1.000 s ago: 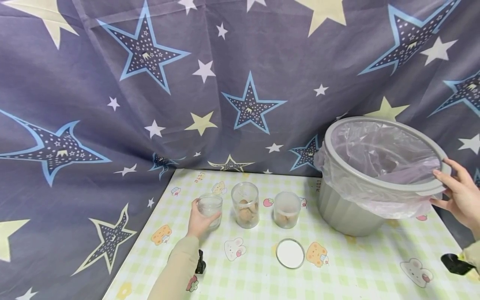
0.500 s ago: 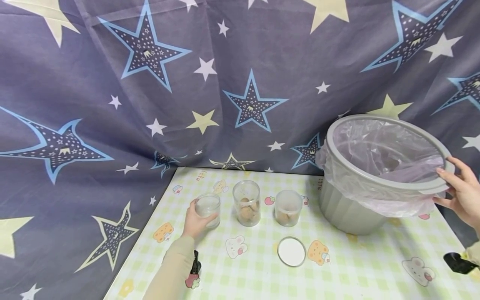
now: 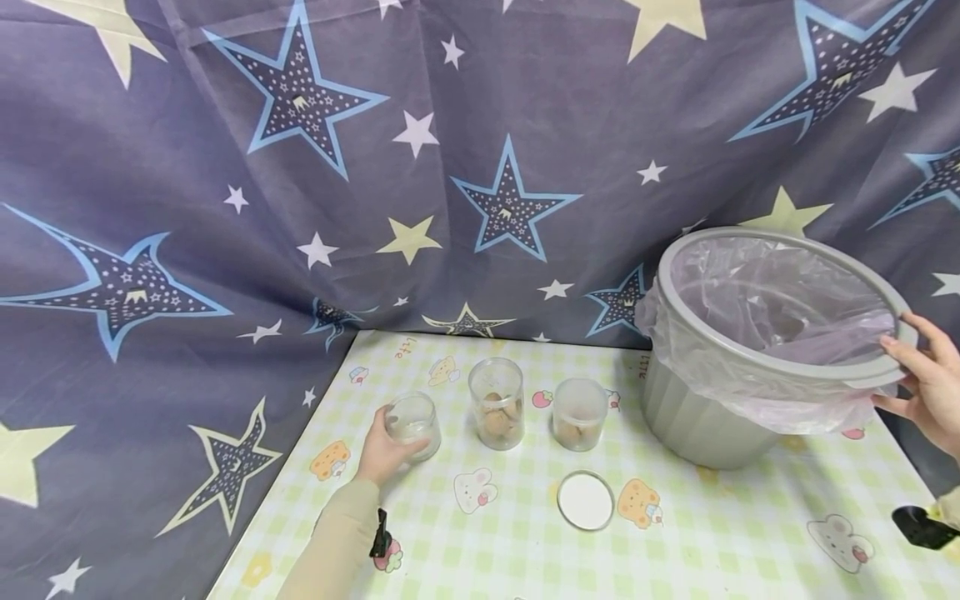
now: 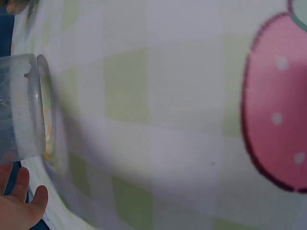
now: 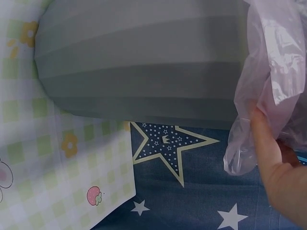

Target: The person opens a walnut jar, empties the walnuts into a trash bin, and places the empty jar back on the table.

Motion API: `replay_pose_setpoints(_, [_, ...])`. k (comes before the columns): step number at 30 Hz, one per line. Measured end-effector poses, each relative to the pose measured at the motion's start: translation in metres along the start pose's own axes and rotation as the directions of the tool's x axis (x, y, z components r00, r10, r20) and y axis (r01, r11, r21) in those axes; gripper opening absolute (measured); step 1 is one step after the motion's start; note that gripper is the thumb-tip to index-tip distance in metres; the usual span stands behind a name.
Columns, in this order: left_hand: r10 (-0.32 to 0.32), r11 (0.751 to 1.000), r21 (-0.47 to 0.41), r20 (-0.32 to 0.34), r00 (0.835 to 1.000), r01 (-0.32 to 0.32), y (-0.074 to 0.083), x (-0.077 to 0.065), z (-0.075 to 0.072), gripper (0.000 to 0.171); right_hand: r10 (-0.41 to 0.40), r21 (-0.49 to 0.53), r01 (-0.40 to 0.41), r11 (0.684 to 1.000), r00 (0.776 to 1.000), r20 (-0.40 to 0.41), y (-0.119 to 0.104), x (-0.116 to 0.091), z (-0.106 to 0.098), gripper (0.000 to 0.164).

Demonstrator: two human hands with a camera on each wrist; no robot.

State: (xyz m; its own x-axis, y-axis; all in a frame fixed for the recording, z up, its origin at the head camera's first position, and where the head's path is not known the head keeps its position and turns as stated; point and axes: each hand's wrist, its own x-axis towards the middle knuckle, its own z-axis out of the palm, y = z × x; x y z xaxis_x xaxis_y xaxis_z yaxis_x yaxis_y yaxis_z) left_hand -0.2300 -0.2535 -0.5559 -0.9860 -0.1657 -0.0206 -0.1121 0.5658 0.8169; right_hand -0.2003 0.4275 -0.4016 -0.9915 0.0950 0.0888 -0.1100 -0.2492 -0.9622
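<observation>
On the left of the table, my left hand (image 3: 384, 454) holds a small clear round jar (image 3: 414, 410) around its side, thumb toward the front. In the left wrist view, the jar's wall (image 4: 19, 105) shows close over the checked cloth, with curled fingers (image 4: 19, 203) at the lower left. My right hand (image 3: 933, 379) grips the right rim of a grey trash bin (image 3: 697, 417), thumb on top and fingers below. A thin pinkish plastic bag (image 3: 772, 400) lines the bin and folds over its rim. In the right wrist view, fingers (image 5: 268, 148) press against the bag's overhang (image 5: 242, 129).
Between the hands stand a tall clear jar (image 3: 497, 387) with brown pieces inside and a shorter cloudy jar (image 3: 580, 408) with some brown pieces. A round white lid (image 3: 586, 500) with a silvery edge lies in front of them. A star-patterned curtain (image 3: 360, 200) hangs behind the table.
My left hand has moved the small clear jar a little to the left, away from the tall jar. The right hand keeps its hold on the bin's rim. The view has shifted slightly.
</observation>
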Motion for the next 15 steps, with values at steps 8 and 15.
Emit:
replay_pose_setpoints(8, [0.027,1.000,0.008,0.000,1.000,-0.027,-0.009,-0.002,0.000,0.099,0.013,-0.013,-0.014,1.000,0.999,-0.049,-0.011,-0.010,0.020,0.043])
replay_pose_setpoints(15, [0.055,0.998,-0.008,-0.005,0.998,-0.055,-0.013,-0.003,0.000,0.100,0.013,0.020,-0.012,1.000,0.999,-0.041,-0.021,-0.019,0.037,0.038])
